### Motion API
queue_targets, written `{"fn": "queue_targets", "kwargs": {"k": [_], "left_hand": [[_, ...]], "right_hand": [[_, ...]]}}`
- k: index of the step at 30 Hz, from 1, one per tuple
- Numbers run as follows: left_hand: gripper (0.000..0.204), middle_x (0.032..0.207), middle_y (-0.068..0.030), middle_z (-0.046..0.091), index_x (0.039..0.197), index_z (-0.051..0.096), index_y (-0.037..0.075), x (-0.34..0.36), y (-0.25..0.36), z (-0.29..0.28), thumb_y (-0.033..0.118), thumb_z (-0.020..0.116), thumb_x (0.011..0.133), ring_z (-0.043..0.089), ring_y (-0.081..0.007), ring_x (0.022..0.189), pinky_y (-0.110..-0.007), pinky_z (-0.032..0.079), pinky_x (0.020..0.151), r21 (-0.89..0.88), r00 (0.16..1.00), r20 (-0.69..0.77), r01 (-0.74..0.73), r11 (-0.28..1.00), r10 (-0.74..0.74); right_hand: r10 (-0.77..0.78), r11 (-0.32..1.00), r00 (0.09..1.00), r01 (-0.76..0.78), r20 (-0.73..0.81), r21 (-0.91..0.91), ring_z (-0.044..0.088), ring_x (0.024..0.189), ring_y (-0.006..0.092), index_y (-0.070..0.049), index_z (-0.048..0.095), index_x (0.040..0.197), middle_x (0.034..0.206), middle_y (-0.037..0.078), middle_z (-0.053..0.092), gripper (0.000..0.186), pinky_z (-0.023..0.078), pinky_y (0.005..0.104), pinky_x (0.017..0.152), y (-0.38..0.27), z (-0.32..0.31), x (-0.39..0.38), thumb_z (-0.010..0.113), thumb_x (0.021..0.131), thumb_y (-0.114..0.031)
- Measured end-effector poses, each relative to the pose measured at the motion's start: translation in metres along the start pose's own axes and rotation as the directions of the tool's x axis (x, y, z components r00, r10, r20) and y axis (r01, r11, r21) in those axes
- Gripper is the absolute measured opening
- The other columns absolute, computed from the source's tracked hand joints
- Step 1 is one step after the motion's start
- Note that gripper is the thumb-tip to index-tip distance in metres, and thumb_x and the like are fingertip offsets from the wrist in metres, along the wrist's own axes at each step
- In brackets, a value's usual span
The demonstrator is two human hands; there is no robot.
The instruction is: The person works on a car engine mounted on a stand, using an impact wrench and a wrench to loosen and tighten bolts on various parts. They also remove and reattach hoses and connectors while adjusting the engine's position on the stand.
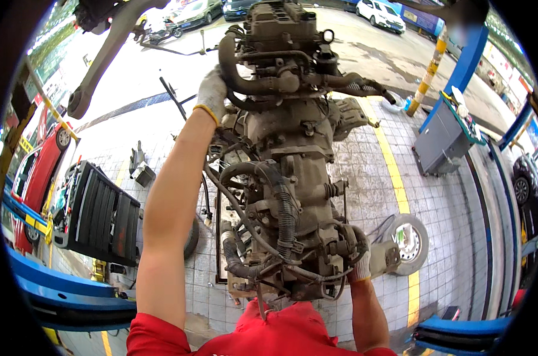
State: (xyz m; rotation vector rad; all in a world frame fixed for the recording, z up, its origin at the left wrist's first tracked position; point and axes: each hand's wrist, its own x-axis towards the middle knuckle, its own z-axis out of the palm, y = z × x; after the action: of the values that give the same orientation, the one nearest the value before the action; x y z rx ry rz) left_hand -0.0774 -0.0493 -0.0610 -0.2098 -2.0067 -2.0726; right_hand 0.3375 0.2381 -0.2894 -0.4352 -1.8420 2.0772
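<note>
A large, grimy engine (281,26) with attached gearbox (301,196) fills the middle, with thick hoses and wiring along it. My left hand (211,90), in a white knit glove, grips the engine's upper left side beside a curved black hose (230,62), its fingertips partly hidden. Low on the right, my right hand (358,267), also gloved, is at the gearbox's rear beside cables and a bracket (390,255); its fingers are hidden behind the parts.
Blue lift arms (61,288) flank me. A black tool cart (97,213) stands left, a grey cabinet (435,148) right near a blue post (465,59). A wheel (414,261) lies on the tiled floor. A red car (40,166) stands left; a curved metal part (97,77) hangs upper left.
</note>
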Motion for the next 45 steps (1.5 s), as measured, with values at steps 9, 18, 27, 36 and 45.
{"fn": "queue_targets", "kwargs": {"k": [9, 18, 27, 36, 45], "left_hand": [[0.067, 0.115, -0.0149, 0.075, 0.122, 0.071, 0.01, -0.093, 0.11, 0.066, 0.07, 0.054, 0.097, 0.073, -0.0314, 0.107, -0.043, 0.056, 0.097, 0.84, 0.858, 0.285, -0.438, 0.319, 0.428], [0.068, 0.115, -0.0247, 0.074, 0.117, 0.077, 0.009, -0.113, 0.108, 0.159, 0.069, 0.051, 0.097, 0.07, -0.0409, 0.113, -0.051, 0.056, 0.095, 0.941, 0.9, 0.301, -0.333, 0.052, 0.316], [0.076, 0.133, -0.0252, 0.067, 0.132, 0.069, 0.007, -0.094, 0.085, 0.168, 0.071, 0.05, 0.095, 0.064, -0.0432, 0.124, -0.054, 0.051, 0.104, 0.957, 0.917, 0.284, -0.288, -0.029, 0.282], [0.064, 0.124, -0.0288, 0.069, 0.121, 0.073, 0.006, -0.087, 0.083, 0.17, 0.06, 0.047, 0.1, 0.064, -0.046, 0.12, -0.051, 0.051, 0.102, 0.941, 0.908, 0.335, -0.335, -0.043, 0.25], [0.053, 0.117, -0.0275, 0.071, 0.12, 0.069, 0.005, -0.089, 0.08, 0.163, 0.051, 0.05, 0.104, 0.067, -0.0443, 0.114, -0.051, 0.052, 0.1, 0.927, 0.901, 0.366, -0.374, -0.009, 0.232]], "right_hand": [[0.115, 0.954, 0.993, -0.118, 0.03, 0.274, 0.068, 0.095, 0.0144, 0.003, 0.068, 0.121, 0.108, 0.008, 0.072, 0.029, 0.056, 0.0273, 0.082, -0.006, 0.005, 0.002, 0.066, 0.103, -0.019], [0.058, 0.971, 0.997, -0.068, 0.049, 0.23, 0.065, 0.092, 0.0119, 0.001, 0.07, 0.118, 0.102, 0.005, 0.072, 0.031, 0.053, 0.0266, 0.082, -0.002, 0.001, 0.003, 0.07, 0.102, -0.025], [0.139, 0.986, 0.99, -0.14, 0.024, 0.087, 0.068, 0.093, 0.0143, -0.004, 0.073, 0.116, 0.106, 0.008, 0.076, 0.034, 0.053, 0.0298, 0.086, 0.003, 0.003, 0.008, 0.073, 0.099, -0.032], [0.159, 0.979, 0.987, -0.162, 0.028, 0.124, 0.067, 0.094, 0.0143, -0.002, 0.074, 0.113, 0.106, 0.008, 0.076, 0.034, 0.052, 0.0286, 0.085, -0.01, 0.002, 0.007, 0.074, 0.098, -0.033], [0.078, 0.98, 0.993, -0.092, 0.085, 0.177, 0.067, 0.092, 0.0139, -0.001, 0.074, 0.115, 0.104, 0.007, 0.076, 0.031, 0.053, 0.0303, 0.085, -0.014, -0.001, 0.004, 0.072, 0.099, -0.028]]}}
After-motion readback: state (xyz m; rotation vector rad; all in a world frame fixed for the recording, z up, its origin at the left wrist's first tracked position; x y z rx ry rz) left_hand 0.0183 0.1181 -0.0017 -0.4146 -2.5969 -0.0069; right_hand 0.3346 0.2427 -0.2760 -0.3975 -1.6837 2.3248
